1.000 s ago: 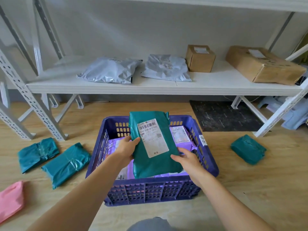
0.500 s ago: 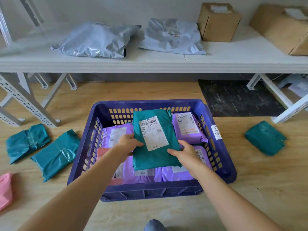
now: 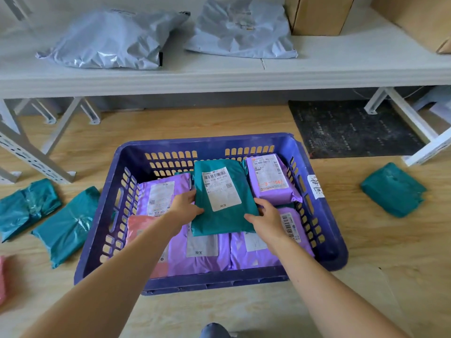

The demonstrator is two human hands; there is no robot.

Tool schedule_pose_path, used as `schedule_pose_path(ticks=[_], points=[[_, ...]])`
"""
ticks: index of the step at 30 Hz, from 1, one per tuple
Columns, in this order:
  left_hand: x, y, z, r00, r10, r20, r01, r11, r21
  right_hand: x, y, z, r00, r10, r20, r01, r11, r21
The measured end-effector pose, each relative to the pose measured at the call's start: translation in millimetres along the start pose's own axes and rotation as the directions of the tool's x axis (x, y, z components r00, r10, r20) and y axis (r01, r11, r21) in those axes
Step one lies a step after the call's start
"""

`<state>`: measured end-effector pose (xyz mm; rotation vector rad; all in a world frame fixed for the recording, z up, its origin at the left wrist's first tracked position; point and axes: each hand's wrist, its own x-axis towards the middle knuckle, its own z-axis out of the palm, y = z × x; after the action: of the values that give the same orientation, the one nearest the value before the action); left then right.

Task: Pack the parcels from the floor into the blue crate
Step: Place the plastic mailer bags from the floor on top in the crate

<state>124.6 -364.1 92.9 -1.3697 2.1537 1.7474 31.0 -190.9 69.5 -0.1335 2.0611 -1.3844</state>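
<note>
Both hands hold one teal parcel [image 3: 223,200] inside the blue crate [image 3: 327,245]. The left hand [image 3: 186,206] grips its left edge, fingers curled under and thumb on top; the right hand [image 3: 264,217] clamps its lower right corner the same way. The parcel lies label up, its white barcode label [image 3: 220,189] between the two grips, and it rests on the purple parcels below.

Just beyond the right grip, a purple parcel [image 3: 271,179] with red writing on its label fills the crate's far right corner, touching the teal parcel's right edge. Beside the left grip lies another purple parcel [image 3: 162,195], and nearer the person from that grip a pink parcel [image 3: 140,226] shows under the forearm. More purple parcels [image 3: 207,254] lie below both grips along the crate's near wall.

On the wooden floor [image 3: 219,120], well left of the left grip, lie two teal parcels [image 3: 66,225] [image 3: 26,208] side by side, with a pink one [image 3: 2,276] at the picture's edge. Well right of the right grip another teal parcel [image 3: 393,190] lies alone, near a dark mat [image 3: 351,128].

Beyond the crate, a white shelf [image 3: 219,76] carries two grey mailer bags [image 3: 109,40] [image 3: 241,29] and cardboard boxes [image 3: 317,14].
</note>
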Motion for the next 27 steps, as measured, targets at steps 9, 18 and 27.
schedule_pose_path(ticks=[9,18,27], points=[[-2.9,-1.2,8.4,0.996,0.027,-0.079,-0.014,0.986,0.166,0.5,4.3,-7.2,0.998,-0.024,0.061,0.033,0.988,-0.149],[-36.1,1.3,14.6,0.997,-0.065,-0.027,0.069,0.986,0.151,-23.4,-7.5,-10.1,0.970,0.241,0.023,-0.236,0.963,-0.128],[-35.8,-3.3,12.7,0.964,-0.259,-0.062,0.248,0.957,-0.150,-27.2,3.5,-1.0,0.977,0.187,-0.098,-0.183,0.982,0.051]])
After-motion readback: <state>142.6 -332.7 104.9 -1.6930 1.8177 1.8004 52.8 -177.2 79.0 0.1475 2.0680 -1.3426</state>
